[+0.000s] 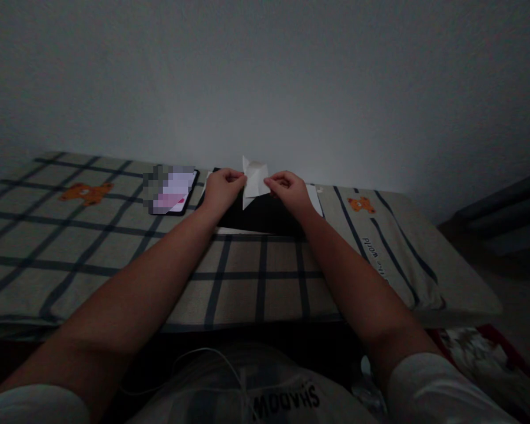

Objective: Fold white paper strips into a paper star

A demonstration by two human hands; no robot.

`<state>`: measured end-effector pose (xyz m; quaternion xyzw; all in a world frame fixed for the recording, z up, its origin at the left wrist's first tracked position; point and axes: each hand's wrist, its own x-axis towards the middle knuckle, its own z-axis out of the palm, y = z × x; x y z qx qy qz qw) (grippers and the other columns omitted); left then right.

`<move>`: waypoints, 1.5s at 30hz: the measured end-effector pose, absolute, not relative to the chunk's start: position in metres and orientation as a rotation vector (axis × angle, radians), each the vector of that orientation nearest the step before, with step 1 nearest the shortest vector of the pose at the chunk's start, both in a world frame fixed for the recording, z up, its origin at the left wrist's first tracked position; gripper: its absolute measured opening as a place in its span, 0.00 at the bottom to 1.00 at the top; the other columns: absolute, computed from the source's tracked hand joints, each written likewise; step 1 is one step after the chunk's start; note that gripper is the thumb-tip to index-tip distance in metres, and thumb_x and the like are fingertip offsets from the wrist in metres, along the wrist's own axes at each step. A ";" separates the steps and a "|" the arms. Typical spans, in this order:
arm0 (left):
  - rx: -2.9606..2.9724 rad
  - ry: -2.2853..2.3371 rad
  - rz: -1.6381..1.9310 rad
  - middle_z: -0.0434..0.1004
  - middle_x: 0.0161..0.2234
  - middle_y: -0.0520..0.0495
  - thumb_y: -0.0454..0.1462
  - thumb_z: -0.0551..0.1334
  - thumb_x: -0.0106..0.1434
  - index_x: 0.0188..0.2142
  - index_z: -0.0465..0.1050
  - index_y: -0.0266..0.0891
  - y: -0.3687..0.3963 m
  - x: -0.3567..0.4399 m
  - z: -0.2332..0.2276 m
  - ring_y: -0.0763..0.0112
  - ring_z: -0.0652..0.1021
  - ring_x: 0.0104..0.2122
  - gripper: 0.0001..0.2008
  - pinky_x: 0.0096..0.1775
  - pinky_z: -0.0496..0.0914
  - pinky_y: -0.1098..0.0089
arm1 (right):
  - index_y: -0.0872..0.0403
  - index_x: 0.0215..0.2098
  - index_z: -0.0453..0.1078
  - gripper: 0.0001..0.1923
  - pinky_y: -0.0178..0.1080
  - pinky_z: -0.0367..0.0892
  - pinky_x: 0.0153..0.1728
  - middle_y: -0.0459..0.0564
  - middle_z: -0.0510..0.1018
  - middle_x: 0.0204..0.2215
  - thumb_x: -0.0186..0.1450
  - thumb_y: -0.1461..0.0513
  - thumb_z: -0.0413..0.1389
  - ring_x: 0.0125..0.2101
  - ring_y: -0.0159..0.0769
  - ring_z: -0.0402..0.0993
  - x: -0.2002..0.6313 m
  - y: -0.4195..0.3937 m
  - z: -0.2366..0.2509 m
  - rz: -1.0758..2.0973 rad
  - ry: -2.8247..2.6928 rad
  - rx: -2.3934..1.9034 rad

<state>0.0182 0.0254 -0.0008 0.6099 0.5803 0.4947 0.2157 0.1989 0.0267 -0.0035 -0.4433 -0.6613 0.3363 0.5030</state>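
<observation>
Reaching out over the bed, your 2 bare forearms run from your white sleeves at the near edge toward the wall. Nearest you lies the checked blanket (pixel 115 259), then a dark board (pixel 256 217) set flat on it, and your hands work just above that board's far part.

Your left hand (pixel 221 187) has its fingers narrowed in a pinch on the left edge of the folded paper (pixel 255 178); your right hand (pixel 288 189) pinches the right edge the same way. The paper hangs between them, off the board, its points sticking up and down.

Risks, as I judge them: the room is dim, so you could misjudge a crease line and fold crooked. Both pinches sit on thin edges, so pulling your hands apart could tear the paper or open the folds already made. The board rests on soft bedding, so pressing a crease down may rock it and smear the fold. The phone (pixel 176 191) lies just left of your left hand, close enough for your wrist to nudge it.

Count: 2 hands, 1 folded paper, 1 dark board, 1 phone with its screen lit, 1 white sheet (pixel 314 199) showing past your right hand, 2 orange bear prints on the blanket, 1 on each side. Beyond all that stands a plain wall.
</observation>
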 end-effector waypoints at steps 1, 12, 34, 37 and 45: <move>1.696 1.611 1.373 0.78 0.32 0.45 0.41 0.61 0.55 0.34 0.74 0.35 0.026 0.018 -0.001 0.68 0.75 0.31 0.11 0.34 0.69 0.70 | 0.55 0.31 0.67 0.14 0.33 0.66 0.29 0.44 0.73 0.24 0.55 0.53 0.60 0.25 0.28 0.69 0.199 0.028 -0.005 0.791 -1.613 -1.081; 2.103 1.551 1.323 0.78 0.33 0.47 0.35 0.56 0.58 0.35 0.76 0.38 0.018 0.019 -0.001 0.69 0.75 0.34 0.10 0.40 0.67 0.69 | 0.57 0.30 0.72 0.09 0.37 0.67 0.32 0.49 0.76 0.25 0.56 0.59 0.57 0.27 0.32 0.71 0.203 0.033 -0.010 0.635 -1.640 -1.149; 2.058 1.432 1.261 0.78 0.37 0.44 0.35 0.63 0.52 0.43 0.76 0.34 0.024 0.023 -0.006 0.70 0.76 0.32 0.18 0.41 0.70 0.68 | 0.56 0.33 0.71 0.09 0.39 0.61 0.40 0.53 0.75 0.32 0.64 0.63 0.49 0.35 0.37 0.69 0.209 0.022 -0.002 -0.141 -2.025 -1.101; 2.032 1.441 1.283 0.78 0.37 0.44 0.34 0.64 0.52 0.43 0.76 0.33 0.022 0.025 -0.005 0.71 0.76 0.30 0.17 0.40 0.70 0.69 | 0.56 0.32 0.69 0.08 0.40 0.62 0.40 0.54 0.74 0.33 0.64 0.65 0.48 0.37 0.37 0.68 0.208 0.021 0.000 -0.214 -2.043 -1.081; 2.064 1.439 1.335 0.77 0.38 0.44 0.32 0.64 0.51 0.43 0.76 0.34 0.019 0.027 -0.004 0.73 0.76 0.30 0.17 0.39 0.70 0.70 | 0.57 0.33 0.68 0.08 0.43 0.60 0.42 0.56 0.72 0.35 0.63 0.66 0.48 0.40 0.41 0.64 0.207 0.022 0.001 -0.384 -2.144 -1.031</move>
